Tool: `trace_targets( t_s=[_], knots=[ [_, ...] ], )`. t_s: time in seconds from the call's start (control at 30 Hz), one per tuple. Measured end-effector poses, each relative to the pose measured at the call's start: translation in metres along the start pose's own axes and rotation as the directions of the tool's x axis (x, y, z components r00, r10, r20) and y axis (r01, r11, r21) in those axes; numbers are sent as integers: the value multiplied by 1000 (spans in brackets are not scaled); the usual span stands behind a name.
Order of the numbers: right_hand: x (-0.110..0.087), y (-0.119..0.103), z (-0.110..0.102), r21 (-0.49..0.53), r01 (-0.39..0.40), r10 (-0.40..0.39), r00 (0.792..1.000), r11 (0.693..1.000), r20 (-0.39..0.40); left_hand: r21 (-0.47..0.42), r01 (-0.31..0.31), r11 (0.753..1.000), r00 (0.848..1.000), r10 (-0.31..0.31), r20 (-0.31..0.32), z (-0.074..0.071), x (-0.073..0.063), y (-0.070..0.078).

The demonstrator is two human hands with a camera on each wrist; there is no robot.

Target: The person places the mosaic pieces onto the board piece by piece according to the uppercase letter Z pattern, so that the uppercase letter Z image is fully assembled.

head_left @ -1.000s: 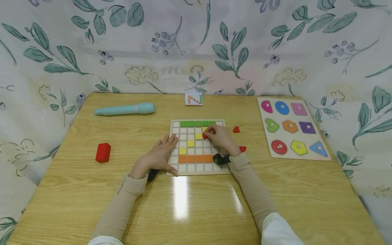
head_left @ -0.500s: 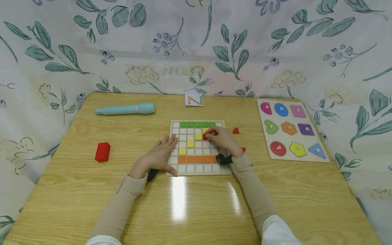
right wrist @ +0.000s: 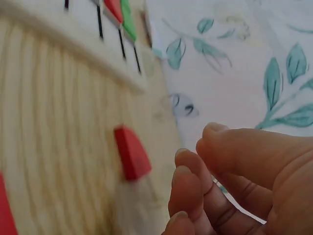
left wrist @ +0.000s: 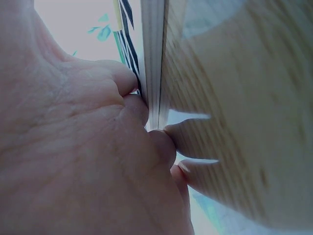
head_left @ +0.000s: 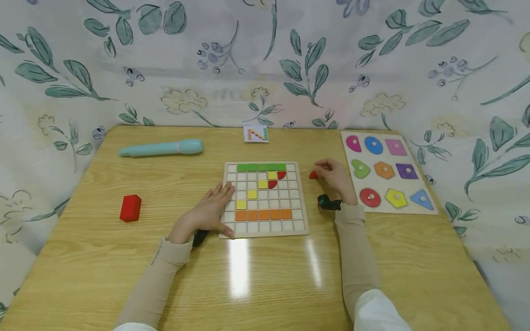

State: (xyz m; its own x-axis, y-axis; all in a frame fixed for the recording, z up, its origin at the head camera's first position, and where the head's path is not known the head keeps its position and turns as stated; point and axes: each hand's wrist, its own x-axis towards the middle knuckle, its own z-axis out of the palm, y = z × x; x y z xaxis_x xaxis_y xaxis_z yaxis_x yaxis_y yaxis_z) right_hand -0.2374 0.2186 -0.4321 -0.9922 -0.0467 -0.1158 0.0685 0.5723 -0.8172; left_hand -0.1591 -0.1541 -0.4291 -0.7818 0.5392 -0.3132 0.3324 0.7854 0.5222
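My left hand (head_left: 207, 212) lies with spread fingers against the left edge of a wooden grid board (head_left: 304, 207). In the left wrist view the fingers touch the board's edge (left wrist: 153, 54). The board bears a green row (head_left: 262, 167), an orange row (head_left: 263, 214), a diagonal of yellow squares (head_left: 252, 194) and two red quarter-round pieces (head_left: 272, 184). To the board's right, my right hand (head_left: 337, 178) hovers beside a loose red quarter-round piece (head_left: 313, 175). The right wrist view shows a gap between its relaxed fingers (right wrist: 186, 188) and that red piece (right wrist: 132, 154).
A red block (head_left: 130, 208) stands at left, behind it a turquoise stick-like object (head_left: 161, 148). A small pattern card (head_left: 256, 134) is at the back. A shape puzzle board (head_left: 393, 185) lies at right. Another red piece (right wrist: 6, 210) shows at the right wrist view's edge.
My right hand has let go of a red quarter-round piece on the grid board, beside a yellow square, and moved right to the loose red piece. The left hand stays in place.
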Motion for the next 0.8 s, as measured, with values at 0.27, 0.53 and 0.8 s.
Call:
trace_targets(
  t_s=[0.27,0.53,0.8],
  knots=[
    [2,12,-1,-145,-11,10,1000,989,-4,6,5,1000,1000,-5,4,0,-1,0],
    [0,11,4,-176,-68,79,995,982,59,8,13,1000,1000,-13,18,-2,-1,2],
    [2,9,7,-241,-35,54,996,970,76,15,16,1000,1000,-17,15,-1,-1,1]
  ],
)
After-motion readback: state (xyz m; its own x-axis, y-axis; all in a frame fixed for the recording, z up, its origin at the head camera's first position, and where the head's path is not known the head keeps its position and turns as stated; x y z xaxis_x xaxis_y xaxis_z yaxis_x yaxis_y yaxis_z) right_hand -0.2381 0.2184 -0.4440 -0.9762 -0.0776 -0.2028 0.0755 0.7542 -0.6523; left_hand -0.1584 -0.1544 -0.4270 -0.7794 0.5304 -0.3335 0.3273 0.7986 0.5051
